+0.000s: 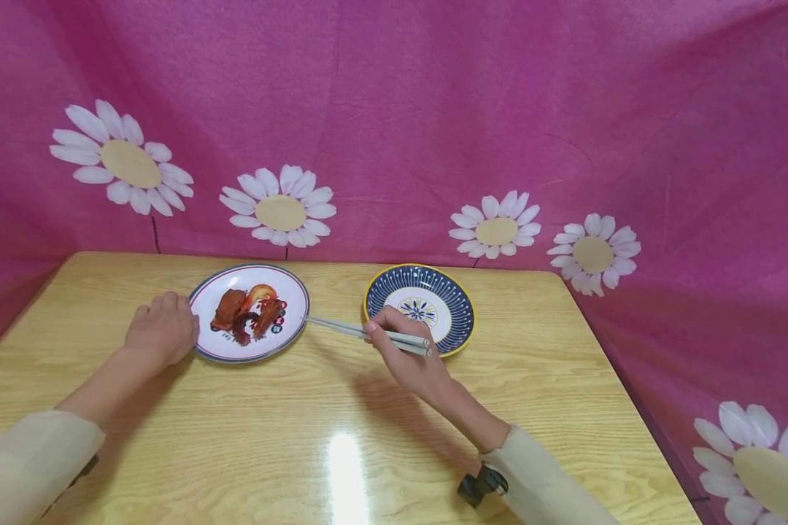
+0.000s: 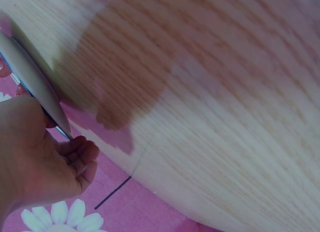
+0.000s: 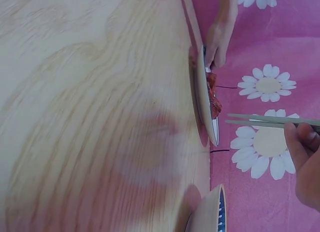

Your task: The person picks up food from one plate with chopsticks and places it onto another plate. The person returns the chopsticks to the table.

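Note:
On the left of the table stands a white plate (image 1: pixel 291 293) with a dark rim. Several reddish-brown, sauced pieces of food (image 1: pixel 230 306) lie in its middle. My left hand (image 1: pixel 163 329) pinches the plate's left rim, with the edge between thumb and curled fingers in the left wrist view. A pair of pale chopsticks (image 1: pixel 338 327) is in my right hand (image 1: pixel 412 364). Their tips point left, close together, at the plate's right edge. In the right wrist view the chopsticks (image 3: pixel 257 121) hold nothing and their tips stand apart from the food (image 3: pixel 214 99).
A blue patterned dish (image 1: pixel 456 310) with a yellow rim stands behind my right hand, partly hidden by it. Both dishes are near the far edge of the wooden table (image 1: pixel 249 437). A pink cloth (image 1: pixel 394 131) with white daisies hangs behind.

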`<state>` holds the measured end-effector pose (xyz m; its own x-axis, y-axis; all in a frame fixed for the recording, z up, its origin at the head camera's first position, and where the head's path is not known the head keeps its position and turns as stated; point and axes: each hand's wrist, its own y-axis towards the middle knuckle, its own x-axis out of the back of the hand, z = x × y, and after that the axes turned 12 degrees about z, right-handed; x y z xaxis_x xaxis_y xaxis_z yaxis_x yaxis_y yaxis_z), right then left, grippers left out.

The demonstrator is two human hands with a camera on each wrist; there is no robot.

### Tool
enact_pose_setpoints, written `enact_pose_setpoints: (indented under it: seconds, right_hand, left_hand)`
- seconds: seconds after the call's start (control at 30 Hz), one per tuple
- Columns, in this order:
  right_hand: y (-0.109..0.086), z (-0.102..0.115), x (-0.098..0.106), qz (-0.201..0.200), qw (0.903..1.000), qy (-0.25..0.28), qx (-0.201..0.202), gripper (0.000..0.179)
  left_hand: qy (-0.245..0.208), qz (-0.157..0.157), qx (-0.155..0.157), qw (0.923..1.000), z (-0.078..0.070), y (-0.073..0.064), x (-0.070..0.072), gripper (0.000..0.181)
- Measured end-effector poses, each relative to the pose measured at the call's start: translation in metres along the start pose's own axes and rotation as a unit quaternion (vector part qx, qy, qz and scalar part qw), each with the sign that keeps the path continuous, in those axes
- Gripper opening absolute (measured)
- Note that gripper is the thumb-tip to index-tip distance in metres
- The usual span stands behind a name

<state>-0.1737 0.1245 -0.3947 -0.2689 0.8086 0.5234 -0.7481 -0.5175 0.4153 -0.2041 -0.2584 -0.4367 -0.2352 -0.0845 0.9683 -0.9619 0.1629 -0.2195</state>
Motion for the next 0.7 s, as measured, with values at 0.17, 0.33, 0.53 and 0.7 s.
enact_pose_setpoints:
  seconds: [0.17,0.33,0.53,0.7]
  right_hand:
    - [0.006,0.0,-0.004,-0.003,0.9997,0.02,-0.017,0.015]
    - [0.014,0.007,-0.007,-0.006,0.9951,0.09,-0.04,0.013]
    - [0.022,0.003,-0.018,-0.014,0.9786,0.201,-0.041,0.014]
    - [0.027,0.003,-0.025,-0.027,0.974,0.22,-0.045,0.017]
  left_hand:
    - [-0.002,-0.003,0.0,1.0,0.0,0.0,0.0,0.038]
    - [-0.002,-0.004,0.001,1.0,0.001,0.001,-0.001,0.038]
    - [-0.004,0.002,0.002,1.0,0.001,0.001,0.0,0.038]
    - [-0.001,0.007,0.004,1.0,0.001,0.001,-0.001,0.039]
